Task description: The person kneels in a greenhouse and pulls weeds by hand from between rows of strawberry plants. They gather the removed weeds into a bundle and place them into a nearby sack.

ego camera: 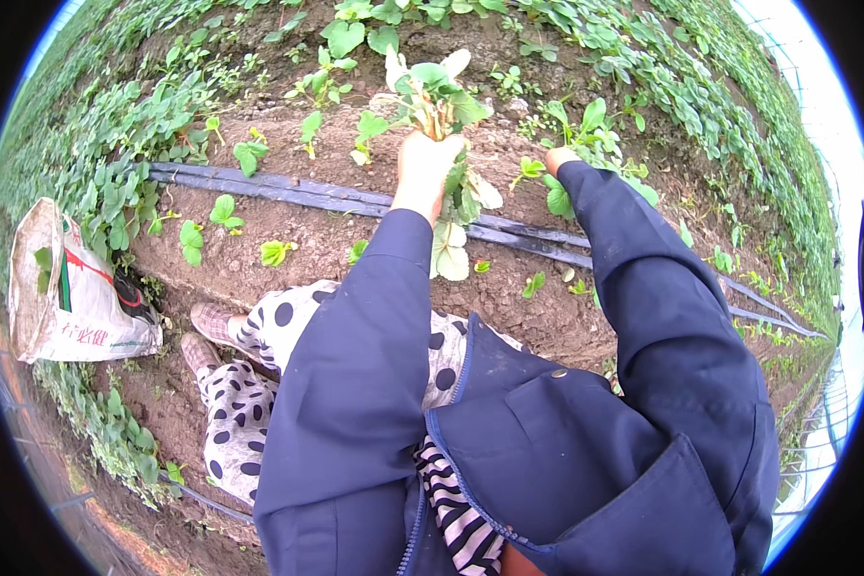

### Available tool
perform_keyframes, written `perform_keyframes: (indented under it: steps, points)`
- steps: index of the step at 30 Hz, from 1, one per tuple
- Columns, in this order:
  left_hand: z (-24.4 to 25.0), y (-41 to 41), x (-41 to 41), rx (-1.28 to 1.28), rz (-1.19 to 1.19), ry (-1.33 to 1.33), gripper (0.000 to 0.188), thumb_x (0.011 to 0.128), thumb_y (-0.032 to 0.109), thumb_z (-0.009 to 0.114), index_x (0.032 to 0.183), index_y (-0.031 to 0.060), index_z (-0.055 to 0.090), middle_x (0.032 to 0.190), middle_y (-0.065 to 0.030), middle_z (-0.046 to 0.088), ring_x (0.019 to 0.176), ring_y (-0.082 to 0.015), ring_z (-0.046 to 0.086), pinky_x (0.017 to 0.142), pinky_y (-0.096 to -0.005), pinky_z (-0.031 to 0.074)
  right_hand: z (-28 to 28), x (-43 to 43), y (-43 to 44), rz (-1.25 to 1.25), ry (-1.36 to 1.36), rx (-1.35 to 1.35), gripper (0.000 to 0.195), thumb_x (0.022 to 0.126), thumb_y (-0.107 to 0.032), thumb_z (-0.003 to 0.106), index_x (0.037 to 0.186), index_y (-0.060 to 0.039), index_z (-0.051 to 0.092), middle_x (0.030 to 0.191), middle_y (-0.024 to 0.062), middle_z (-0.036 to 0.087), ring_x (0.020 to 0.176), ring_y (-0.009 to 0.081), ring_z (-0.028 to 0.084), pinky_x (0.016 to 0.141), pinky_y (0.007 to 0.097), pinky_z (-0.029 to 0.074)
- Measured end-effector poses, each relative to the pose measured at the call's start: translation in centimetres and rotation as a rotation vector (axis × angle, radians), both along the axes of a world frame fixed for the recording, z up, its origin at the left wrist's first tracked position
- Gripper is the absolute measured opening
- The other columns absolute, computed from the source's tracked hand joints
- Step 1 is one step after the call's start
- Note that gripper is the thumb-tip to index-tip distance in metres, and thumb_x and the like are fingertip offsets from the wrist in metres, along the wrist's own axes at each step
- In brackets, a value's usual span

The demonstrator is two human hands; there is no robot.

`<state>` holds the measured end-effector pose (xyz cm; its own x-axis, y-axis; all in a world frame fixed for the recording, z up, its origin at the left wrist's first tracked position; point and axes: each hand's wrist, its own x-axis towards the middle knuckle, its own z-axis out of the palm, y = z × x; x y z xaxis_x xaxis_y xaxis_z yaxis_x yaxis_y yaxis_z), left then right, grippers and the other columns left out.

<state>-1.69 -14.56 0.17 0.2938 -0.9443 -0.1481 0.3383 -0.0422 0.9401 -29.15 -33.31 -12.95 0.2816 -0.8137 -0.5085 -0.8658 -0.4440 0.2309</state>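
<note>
My left hand (426, 167) is closed around a bunch of uprooted leafy plants (443, 97); their reddish stems stick up above the fist and pale-backed leaves hang below it. To the right, my right hand (561, 157) reaches down to the soil beside a green leafy plant (592, 129). Only part of that hand shows past the dark blue sleeve, and its fingers are hidden. Small young plants, among them one with yellow-green leaves (530, 168), grow in the brown soil bed around both hands.
Black flat drip hoses (273, 186) run across the bed, under my left forearm. An open white woven sack (93, 317) bearing writing stands at the left. Dense green plants (698, 101) border the bed at the top and right. My plaid shoes (212, 324) are on the soil at lower left.
</note>
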Motion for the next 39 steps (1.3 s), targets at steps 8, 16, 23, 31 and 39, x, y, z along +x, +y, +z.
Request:
perform_keyframes:
  steps: [8, 16, 23, 31, 39]
  points:
    - [-2.0, -1.1, -0.5, -0.029, -0.104, 0.187, 0.029, 0.073, 0.007, 0.066, 0.101, 0.0025, 0.06, 0.085, -0.0026, 0.06, 0.073, -0.0133, 0.056, 0.065, -0.0287, 0.046, 8.6, 1.8, 0.8, 0.197, -0.208, -0.254, 0.022, 0.081, -0.02, 0.051, 0.085, -0.0064, 0.068, 0.081, 0.0169, 0.066, 0.078, 0.0336, 0.064, 0.072, 0.0428, 0.051]
    - [-0.4, -0.7, -1.9, 0.044, -0.197, 0.117, 0.03, 0.08, 0.018, 0.069, 0.105, 0.0028, 0.06, 0.092, -0.0041, 0.063, 0.077, -0.0133, 0.059, 0.068, -0.0276, 0.049, 11.2, 12.0, 17.3, 0.139, -1.075, -0.423, 0.019, 0.082, -0.005, 0.05, 0.099, 0.0022, 0.053, 0.103, 0.0206, 0.054, 0.096, 0.0353, 0.054, 0.084, 0.0387, 0.045]
    - [0.3, 0.2, -0.2, -0.01, -0.157, 0.274, 0.022, 0.078, 0.009, 0.065, 0.098, 0.0027, 0.059, 0.081, -0.0037, 0.061, 0.067, -0.0139, 0.059, 0.06, -0.0279, 0.049, 12.9, 3.3, 19.2, -0.444, -1.472, 0.108, 0.028, 0.087, -0.017, 0.051, 0.111, -0.0059, 0.061, 0.106, 0.0113, 0.061, 0.092, 0.0222, 0.061, 0.085, 0.034, 0.048]
    - [0.3, 0.2, -0.1, 0.001, -0.101, -0.063, 0.024, 0.076, 0.01, 0.065, 0.097, 0.0003, 0.06, 0.08, -0.0041, 0.061, 0.066, -0.0125, 0.057, 0.06, -0.0277, 0.047, 8.8, -13.3, 18.8, -0.252, -0.269, -0.516, 0.033, 0.077, -0.029, 0.067, 0.105, -0.0124, 0.062, 0.098, 0.0153, 0.064, 0.088, 0.0319, 0.062, 0.079, 0.0402, 0.049]
    - [-0.4, 0.2, 0.4, -0.013, -0.085, -0.271, 0.025, 0.076, 0.012, 0.064, 0.098, 0.0002, 0.061, 0.081, -0.0049, 0.061, 0.068, -0.0132, 0.057, 0.062, -0.0284, 0.046, 11.7, -9.8, 16.8, -0.254, 0.011, -0.23, 0.043, 0.075, -0.042, 0.066, 0.107, -0.0117, 0.063, 0.102, 0.0108, 0.065, 0.098, 0.0294, 0.06, 0.085, 0.0404, 0.046]
